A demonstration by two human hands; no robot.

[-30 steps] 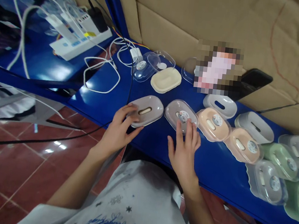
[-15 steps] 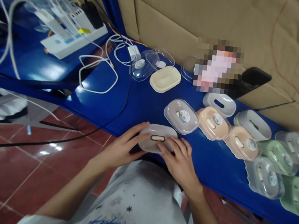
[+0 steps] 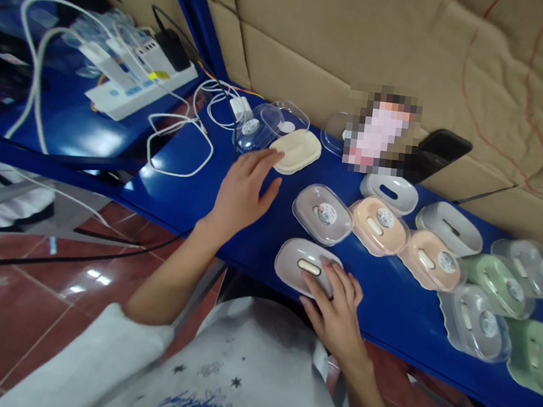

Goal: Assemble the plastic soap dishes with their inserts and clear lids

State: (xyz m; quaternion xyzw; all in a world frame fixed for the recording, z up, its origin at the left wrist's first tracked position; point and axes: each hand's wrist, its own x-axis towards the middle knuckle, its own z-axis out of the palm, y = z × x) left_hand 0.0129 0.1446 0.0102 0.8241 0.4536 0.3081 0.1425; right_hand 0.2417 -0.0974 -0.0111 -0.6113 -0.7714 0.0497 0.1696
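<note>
My right hand (image 3: 336, 302) grips the right end of a greyish-mauve oval box (image 3: 289, 264) with a cream oval piece in its top slot, at the front edge of the blue table. My left hand (image 3: 246, 191) is stretched out with fingers apart, its fingertips at the near left edge of a cream oval tray (image 3: 301, 151). Whether they touch the tray is hard to tell. Behind the held box sits a similar grey box (image 3: 331, 236) under a clear cover with a round label.
Peach boxes (image 3: 378, 238), green boxes (image 3: 537, 305) and grey ones spread to the right. Clear lids (image 3: 254, 139) and a white cable (image 3: 177, 173) lie behind my left hand. A power strip (image 3: 109, 103) is at the left, a black phone (image 3: 444, 151) at the back.
My left hand has let go of the greyish-mauve box and moved up to the cream tray. The box, in my right hand, is slightly farther right and lower in view.
</note>
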